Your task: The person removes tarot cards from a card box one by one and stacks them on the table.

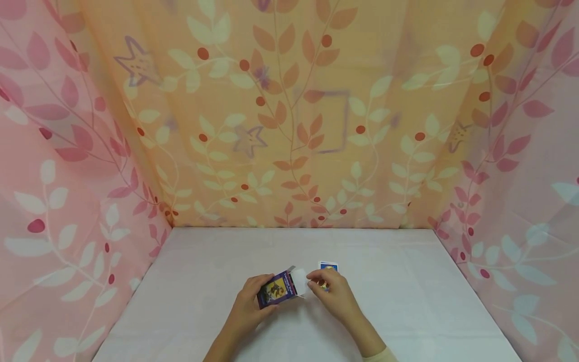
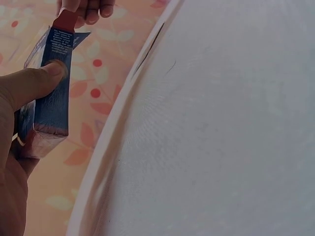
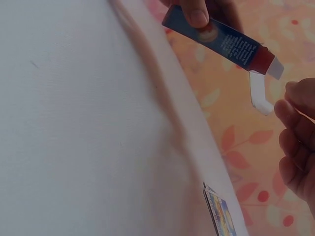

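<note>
You seem to be working the flap [image 1: 299, 278] on the box [image 1: 277, 290]: left hand [image 1: 248, 302] holding it, right hand [image 1: 334, 292] narrow-fingered, pinch unclear; next likely needs steadiness.

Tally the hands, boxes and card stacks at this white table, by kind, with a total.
Hands: 2 (left hand, right hand)
Boxes: 1 (the open card box, held in the left hand)
Card stacks: 1 (card stack on the table)
Total: 4
</note>
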`<act>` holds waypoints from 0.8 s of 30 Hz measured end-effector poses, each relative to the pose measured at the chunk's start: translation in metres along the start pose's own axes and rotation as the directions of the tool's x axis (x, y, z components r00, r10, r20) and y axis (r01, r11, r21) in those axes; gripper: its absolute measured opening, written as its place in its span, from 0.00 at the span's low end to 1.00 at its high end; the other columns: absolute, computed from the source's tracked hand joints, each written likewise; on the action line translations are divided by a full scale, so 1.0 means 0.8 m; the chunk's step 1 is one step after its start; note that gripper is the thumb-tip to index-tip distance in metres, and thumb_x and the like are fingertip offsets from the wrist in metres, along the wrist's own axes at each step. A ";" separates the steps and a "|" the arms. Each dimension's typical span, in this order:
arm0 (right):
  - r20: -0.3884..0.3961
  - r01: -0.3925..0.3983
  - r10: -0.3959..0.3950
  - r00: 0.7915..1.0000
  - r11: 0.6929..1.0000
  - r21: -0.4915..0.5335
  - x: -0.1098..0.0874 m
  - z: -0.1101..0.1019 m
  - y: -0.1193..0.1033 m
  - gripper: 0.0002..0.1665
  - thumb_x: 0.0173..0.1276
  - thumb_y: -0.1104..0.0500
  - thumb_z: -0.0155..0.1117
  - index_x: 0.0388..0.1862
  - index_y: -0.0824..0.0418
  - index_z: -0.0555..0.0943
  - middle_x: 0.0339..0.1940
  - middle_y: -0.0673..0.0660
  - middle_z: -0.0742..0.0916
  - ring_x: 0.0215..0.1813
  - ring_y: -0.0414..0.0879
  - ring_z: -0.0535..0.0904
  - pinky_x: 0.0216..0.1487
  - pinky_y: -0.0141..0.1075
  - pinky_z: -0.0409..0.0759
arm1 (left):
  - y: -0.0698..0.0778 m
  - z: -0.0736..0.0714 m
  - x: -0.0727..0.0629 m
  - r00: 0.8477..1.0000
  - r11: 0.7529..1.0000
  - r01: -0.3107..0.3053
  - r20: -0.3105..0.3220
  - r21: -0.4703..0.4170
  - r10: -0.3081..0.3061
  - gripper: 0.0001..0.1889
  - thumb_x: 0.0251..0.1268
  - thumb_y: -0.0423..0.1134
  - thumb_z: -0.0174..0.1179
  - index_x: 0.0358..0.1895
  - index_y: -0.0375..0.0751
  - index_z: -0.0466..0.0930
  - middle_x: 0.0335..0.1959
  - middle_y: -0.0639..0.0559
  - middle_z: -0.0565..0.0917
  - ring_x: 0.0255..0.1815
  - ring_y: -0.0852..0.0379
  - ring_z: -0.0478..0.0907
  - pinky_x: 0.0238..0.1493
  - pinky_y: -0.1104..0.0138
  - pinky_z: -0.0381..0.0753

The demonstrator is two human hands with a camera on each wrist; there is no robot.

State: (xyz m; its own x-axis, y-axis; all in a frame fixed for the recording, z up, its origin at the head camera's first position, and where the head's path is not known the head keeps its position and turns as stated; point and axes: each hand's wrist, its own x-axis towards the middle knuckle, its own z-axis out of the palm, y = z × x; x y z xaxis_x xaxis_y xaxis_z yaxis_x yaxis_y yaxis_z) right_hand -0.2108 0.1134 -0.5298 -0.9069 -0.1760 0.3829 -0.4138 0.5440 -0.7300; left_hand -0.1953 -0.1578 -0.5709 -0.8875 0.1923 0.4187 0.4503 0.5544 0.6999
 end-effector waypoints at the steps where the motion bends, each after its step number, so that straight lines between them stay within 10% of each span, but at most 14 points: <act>1: 0.001 0.004 -0.004 1.000 1.000 -0.002 0.000 0.001 0.000 0.08 0.67 0.59 0.74 0.42 0.47 0.87 0.33 0.34 0.83 0.37 0.35 0.76 0.39 0.32 0.80 | 0.000 0.000 0.000 1.000 1.000 -0.001 0.000 -0.002 0.001 0.45 0.43 0.40 0.84 0.69 0.62 0.74 0.63 0.69 0.78 0.65 0.63 0.74 0.65 0.56 0.79; 24: 0.105 -0.020 0.020 0.994 1.000 -0.002 -0.004 0.018 0.003 0.05 0.69 0.54 0.71 0.43 0.49 0.88 0.35 0.39 0.86 0.38 0.34 0.76 0.39 0.30 0.79 | 0.000 0.002 0.000 1.000 0.999 -0.021 -0.002 -0.030 0.021 0.44 0.43 0.38 0.84 0.69 0.61 0.75 0.63 0.69 0.78 0.65 0.62 0.74 0.66 0.57 0.78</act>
State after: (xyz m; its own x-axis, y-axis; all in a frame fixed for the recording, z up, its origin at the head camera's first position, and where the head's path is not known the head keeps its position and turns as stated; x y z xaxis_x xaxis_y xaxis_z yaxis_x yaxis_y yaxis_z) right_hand -0.2100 0.1036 -0.5407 -0.9183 -0.2505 0.3066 -0.3956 0.5491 -0.7362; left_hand -0.1950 -0.1567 -0.5716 -0.8779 0.2025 0.4340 0.4713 0.5257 0.7081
